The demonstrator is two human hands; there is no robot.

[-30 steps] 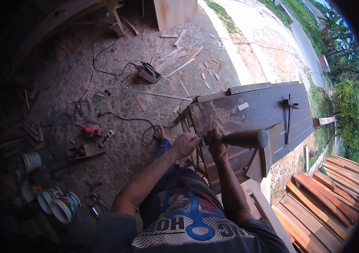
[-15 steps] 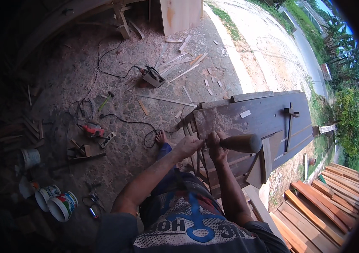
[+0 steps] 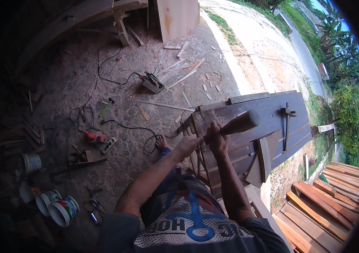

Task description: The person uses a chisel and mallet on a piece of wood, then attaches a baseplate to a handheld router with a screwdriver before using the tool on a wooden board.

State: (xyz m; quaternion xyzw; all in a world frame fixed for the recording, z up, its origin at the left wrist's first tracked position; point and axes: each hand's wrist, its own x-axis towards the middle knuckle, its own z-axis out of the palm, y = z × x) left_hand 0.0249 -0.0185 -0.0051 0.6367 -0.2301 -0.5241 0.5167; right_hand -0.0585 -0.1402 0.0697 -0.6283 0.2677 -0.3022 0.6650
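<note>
The right hand (image 3: 218,140) is clamped on a wooden mallet (image 3: 243,121) above the desk (image 3: 268,110); the left hand (image 3: 187,146) is closed just beside it, on what I cannot tell; a slipping grip could send the mallet against that hand; print marks the shirt (image 3: 162,237) and a bucket (image 3: 70,205).

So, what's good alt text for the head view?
A person's right hand grips a tapered brown wooden piece over a dark wooden workbench, the left hand close beside. On the grey floor lie a green-handled hammer and a red power tool.
</note>
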